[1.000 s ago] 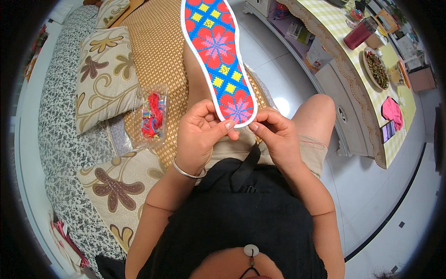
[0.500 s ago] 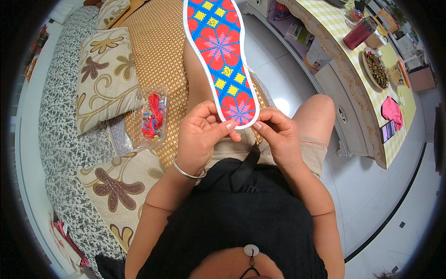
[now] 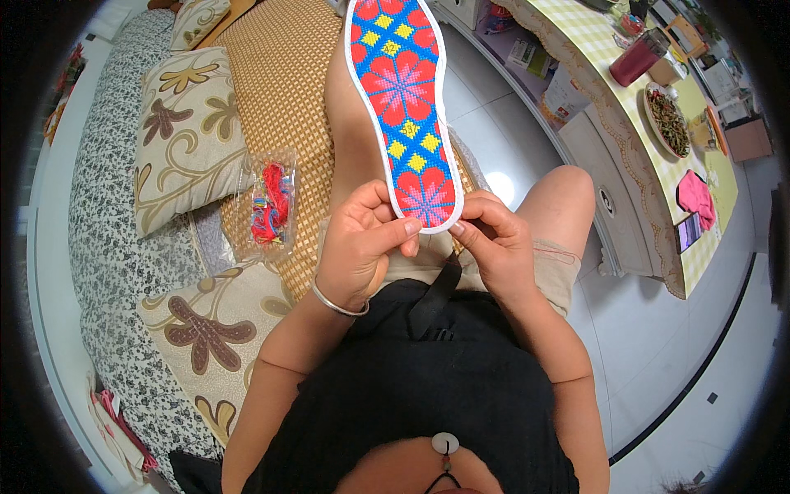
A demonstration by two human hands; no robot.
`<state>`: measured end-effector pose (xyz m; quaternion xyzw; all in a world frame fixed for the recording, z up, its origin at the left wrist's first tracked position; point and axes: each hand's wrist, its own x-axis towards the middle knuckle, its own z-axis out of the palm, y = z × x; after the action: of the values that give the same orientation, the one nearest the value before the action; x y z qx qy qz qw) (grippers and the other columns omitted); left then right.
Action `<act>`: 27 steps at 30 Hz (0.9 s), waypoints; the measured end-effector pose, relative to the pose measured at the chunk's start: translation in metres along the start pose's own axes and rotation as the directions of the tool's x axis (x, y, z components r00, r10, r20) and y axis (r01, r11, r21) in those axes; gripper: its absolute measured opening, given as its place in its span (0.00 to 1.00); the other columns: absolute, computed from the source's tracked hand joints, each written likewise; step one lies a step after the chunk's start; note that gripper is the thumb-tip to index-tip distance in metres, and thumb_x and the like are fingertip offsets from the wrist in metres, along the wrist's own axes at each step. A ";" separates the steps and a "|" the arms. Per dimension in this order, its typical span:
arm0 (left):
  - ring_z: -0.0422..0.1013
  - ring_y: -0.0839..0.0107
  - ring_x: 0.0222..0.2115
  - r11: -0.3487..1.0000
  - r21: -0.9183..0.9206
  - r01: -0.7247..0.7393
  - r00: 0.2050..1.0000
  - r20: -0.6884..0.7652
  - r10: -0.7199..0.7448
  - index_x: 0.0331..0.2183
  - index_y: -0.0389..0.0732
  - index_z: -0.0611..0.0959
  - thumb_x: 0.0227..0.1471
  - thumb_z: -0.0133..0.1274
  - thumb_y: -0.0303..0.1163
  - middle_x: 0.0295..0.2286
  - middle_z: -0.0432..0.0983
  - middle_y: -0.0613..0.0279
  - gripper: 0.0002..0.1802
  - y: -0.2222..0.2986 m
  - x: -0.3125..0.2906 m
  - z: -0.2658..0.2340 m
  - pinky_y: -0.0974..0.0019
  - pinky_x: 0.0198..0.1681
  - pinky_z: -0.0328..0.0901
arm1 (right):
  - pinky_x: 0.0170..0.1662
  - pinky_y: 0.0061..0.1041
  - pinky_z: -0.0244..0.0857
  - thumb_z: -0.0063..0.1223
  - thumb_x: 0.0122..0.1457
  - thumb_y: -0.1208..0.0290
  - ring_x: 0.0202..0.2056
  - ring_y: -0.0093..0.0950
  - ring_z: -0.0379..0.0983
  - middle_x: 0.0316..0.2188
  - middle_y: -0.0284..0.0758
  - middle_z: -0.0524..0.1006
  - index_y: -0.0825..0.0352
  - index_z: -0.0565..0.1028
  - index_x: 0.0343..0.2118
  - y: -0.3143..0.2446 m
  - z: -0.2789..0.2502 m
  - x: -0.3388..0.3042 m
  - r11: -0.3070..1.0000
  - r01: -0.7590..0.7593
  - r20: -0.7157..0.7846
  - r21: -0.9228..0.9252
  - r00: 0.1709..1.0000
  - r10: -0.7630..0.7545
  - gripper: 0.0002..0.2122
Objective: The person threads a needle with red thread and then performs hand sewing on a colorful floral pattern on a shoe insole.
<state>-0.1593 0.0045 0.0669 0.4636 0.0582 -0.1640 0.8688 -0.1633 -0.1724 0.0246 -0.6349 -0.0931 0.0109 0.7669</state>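
Note:
An embroidered insole (image 3: 401,86) with a white edge is held up over my lap, its rounded heel end toward me. Red and pink flowers and yellow squares cover its blue ground; the far tip runs out of the picture. My left hand (image 3: 368,239) pinches the heel's left side, thumb on the front face and fingers behind it. At the heel's right edge my right hand (image 3: 491,239) is closed, thumb and forefinger together on the white rim. A clear plastic pack of coloured thread (image 3: 271,204), mostly red, lies to the left of my left hand.
Patterned cushions (image 3: 185,136) and a woven mat (image 3: 276,62) cover the sofa at left. On the right, a cabinet with a checked cloth (image 3: 568,25) bears a dark red tumbler (image 3: 638,59), a plate of food (image 3: 665,123), a pink cloth (image 3: 695,200) and a phone (image 3: 688,233).
The insole's far end has swung to the right and the heel has come slightly toward me. My left hand has shifted a little right with it; both hands keep their hold.

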 end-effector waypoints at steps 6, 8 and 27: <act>0.67 0.77 0.20 0.999 -0.002 0.034 0.999 0.002 -0.034 0.34 0.33 0.73 0.46 0.52 0.16 0.27 0.74 0.57 0.10 0.000 -0.001 0.000 0.75 0.25 0.64 | 0.38 0.19 0.60 0.53 0.52 0.82 0.35 0.22 0.66 0.29 0.32 0.71 0.72 0.74 0.30 0.000 0.001 -0.001 0.995 -0.032 0.008 0.095 0.999 0.031 0.03; 0.67 0.77 0.20 0.999 -0.006 0.035 0.999 -0.001 -0.035 0.34 0.33 0.73 0.46 0.52 0.16 0.27 0.74 0.58 0.10 0.000 -0.002 0.000 0.75 0.25 0.64 | 0.39 0.20 0.60 0.53 0.52 0.82 0.36 0.22 0.66 0.30 0.33 0.72 0.72 0.74 0.31 0.001 0.000 -0.001 0.996 -0.039 0.024 0.086 0.999 0.037 0.03; 0.68 0.77 0.19 0.998 -0.006 0.055 0.998 0.011 -0.055 0.34 0.32 0.72 0.45 0.52 0.15 0.25 0.73 0.57 0.11 0.002 -0.003 0.000 0.74 0.24 0.65 | 0.42 0.18 0.63 0.53 0.54 0.81 0.36 0.19 0.69 0.33 0.30 0.74 0.70 0.74 0.34 -0.001 0.003 0.000 0.905 -0.231 0.088 0.358 0.973 0.214 0.05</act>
<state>-0.1615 0.0064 0.0688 0.4583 0.0667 -0.1902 0.8657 -0.1635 -0.1695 0.0261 -0.4869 -0.0341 0.1301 0.8631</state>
